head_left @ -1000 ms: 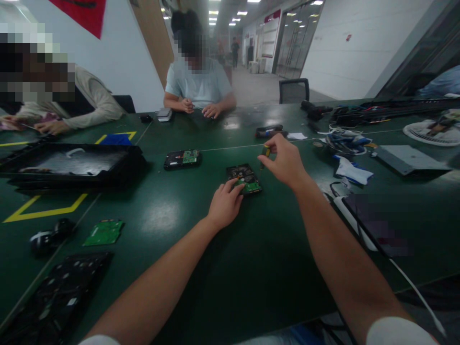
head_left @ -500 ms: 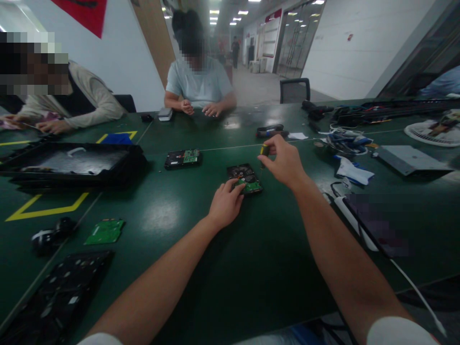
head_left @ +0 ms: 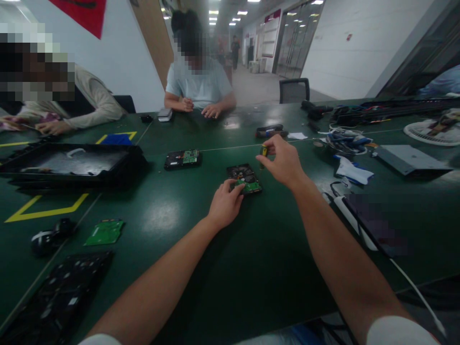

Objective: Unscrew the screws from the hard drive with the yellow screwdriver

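Observation:
On the green table lies a hard drive [head_left: 241, 172] with its green circuit board facing up. My left hand [head_left: 226, 203] has its thumb and fingers on the near left part of the drive, gripping it and covering some of the board. A small yellow and black screwdriver [head_left: 264, 151] is pinched upright between the thumb and fingers of my right hand [head_left: 283, 160]. Its tip points down beside the drive's right edge; whether it touches anything, I cannot tell. A second hard drive [head_left: 182, 159] rests to the left, apart from both hands.
Left are a black tray [head_left: 72, 163], a loose green circuit board [head_left: 105, 232] and black drives [head_left: 61, 292]. On the right lie a glove [head_left: 354, 171], a metal case [head_left: 409, 159], a phone-like device [head_left: 373, 225] with a cable, and bundled wires [head_left: 345, 140]. Two co-workers sit across and left.
The screwdriver has turned slightly in my right hand's fingers, which shifted a little left. My left hand and the hard drive stay in place.

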Motion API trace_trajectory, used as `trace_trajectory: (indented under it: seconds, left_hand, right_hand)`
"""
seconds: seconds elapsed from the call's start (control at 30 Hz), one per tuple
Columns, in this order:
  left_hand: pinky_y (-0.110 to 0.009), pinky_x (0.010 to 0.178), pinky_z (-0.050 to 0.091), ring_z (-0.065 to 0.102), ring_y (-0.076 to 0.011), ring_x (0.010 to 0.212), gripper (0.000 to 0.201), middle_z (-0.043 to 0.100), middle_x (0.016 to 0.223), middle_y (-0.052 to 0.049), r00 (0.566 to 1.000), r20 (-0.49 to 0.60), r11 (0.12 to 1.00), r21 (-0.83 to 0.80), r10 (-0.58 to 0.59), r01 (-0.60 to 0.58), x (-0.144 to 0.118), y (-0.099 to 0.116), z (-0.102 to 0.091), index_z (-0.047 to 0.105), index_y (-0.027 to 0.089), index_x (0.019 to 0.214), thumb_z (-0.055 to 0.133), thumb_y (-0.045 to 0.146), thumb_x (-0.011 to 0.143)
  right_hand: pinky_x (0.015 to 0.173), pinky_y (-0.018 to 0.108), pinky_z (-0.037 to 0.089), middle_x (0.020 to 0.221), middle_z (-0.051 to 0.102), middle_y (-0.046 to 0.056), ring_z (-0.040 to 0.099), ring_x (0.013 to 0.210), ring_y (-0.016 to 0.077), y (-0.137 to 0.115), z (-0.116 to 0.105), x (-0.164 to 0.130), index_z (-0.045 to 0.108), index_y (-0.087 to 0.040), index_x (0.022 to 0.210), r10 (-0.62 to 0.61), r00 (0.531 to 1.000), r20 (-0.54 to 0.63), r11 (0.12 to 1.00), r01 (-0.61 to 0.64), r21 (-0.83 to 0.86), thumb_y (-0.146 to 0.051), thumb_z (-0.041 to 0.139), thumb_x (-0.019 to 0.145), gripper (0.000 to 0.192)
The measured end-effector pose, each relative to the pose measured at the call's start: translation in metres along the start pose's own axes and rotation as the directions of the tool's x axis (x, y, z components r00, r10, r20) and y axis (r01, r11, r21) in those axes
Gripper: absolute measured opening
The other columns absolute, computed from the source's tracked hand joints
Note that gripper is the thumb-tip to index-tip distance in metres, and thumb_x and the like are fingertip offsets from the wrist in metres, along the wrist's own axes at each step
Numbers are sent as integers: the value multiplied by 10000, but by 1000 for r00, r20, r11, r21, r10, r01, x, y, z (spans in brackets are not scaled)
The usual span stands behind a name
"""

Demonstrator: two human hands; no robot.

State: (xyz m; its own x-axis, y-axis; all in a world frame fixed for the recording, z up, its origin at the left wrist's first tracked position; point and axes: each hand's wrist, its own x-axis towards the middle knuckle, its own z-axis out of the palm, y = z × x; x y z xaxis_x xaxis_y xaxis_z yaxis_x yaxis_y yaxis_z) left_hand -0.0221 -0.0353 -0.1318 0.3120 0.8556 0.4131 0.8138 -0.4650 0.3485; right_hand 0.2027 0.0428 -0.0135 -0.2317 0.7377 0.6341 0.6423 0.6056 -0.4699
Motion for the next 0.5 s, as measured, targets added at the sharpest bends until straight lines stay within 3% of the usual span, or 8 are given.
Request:
trace_trajectory:
  seconds: [0.23, 0.37, 0.5]
  left_hand:
    - [-536, 1013, 596, 651, -261, 1046, 435, 481, 1452, -164, 1000, -15, 999, -31, -11, 11, 0, 0, 0, 626, 240, 1457, 583, 275, 1026]
    - [-544, 1029, 587, 646, -281, 1098, 427, 485, 1442, -163, 1000, 3, 999, -24, -20, 20, 0, 2, -2, 619, 228, 1452, 576, 279, 1031]
    - [-548, 1066, 568, 638, -307, 1183, 426, 500, 1439, -163, 999, 5, 998, -49, -32, 32, 0, 3, -5, 585, 214, 1447, 582, 271, 1025]
  right_hand:
    - [932, 497, 585, 1171, 693, 111, 677, 1026, 305, -1, -1, 0, 634, -245, 1142, -61, 998, 27, 998, 61, -17, -204, 706, 864, 291]
    - [906, 492, 583, 1092, 699, 98, 680, 961, 299, -1, -3, 0, 607, -242, 1069, -23, 1000, -4, 1000, 23, -7, -234, 744, 850, 258]
    - [940, 506, 570, 1129, 687, 103, 665, 1029, 312, -1, -4, 1, 625, -248, 1095, -65, 997, 32, 998, 66, -23, -219, 732, 851, 268]
